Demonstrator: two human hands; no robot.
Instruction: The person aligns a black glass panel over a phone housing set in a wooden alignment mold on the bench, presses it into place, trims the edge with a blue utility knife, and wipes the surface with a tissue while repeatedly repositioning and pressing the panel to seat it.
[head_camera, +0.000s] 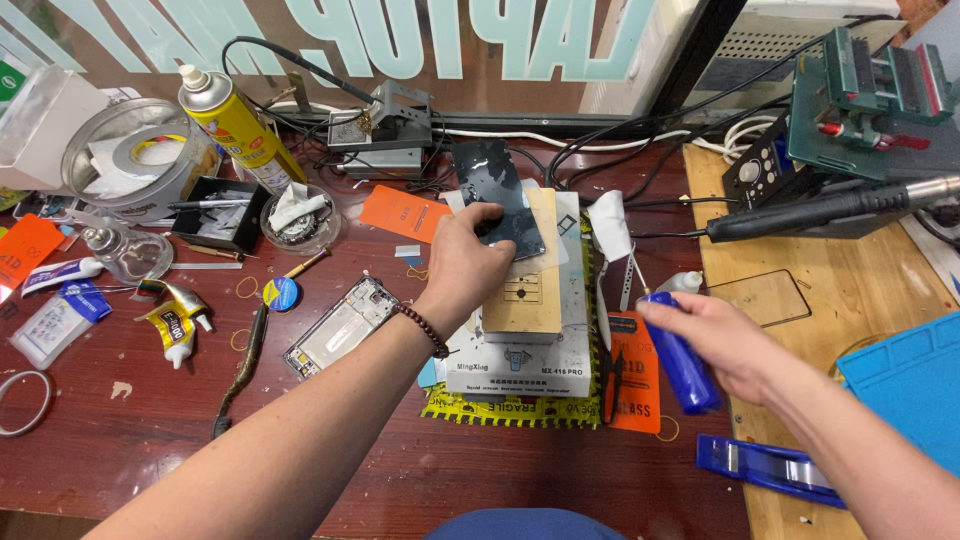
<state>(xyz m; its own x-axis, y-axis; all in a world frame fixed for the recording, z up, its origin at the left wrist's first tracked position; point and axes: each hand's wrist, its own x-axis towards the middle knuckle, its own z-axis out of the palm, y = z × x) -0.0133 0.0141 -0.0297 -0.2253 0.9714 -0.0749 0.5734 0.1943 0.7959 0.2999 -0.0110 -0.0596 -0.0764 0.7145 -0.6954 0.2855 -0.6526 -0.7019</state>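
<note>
Closest to the camera, right of the screen separator machine (515, 360), there's a flat blue tool (765, 465) lying on the wooden board (840, 280), just in front of the right hand (715, 335). That hand is wrapped tight around a small blue bottle (682, 362), nozzle end pointing toward the machine, held just off its right edge above the orange sticker (632, 375).

The left hand (465, 262) reaches over the machine's tan heating plate (525, 290), with the fingers curled onto the near end of a dark phone back panel (495, 195), pinching it so it tilts up off the plate's far end.

Left of the machine, a bare phone frame (340, 325) lies on the red table (130, 430), with glue tubes (175, 320) further left. Behind the machine sit a soldering iron stand (385, 125) and a yellow spray can (235, 125). Far right of it rests a hot air wand (830, 205).
</note>
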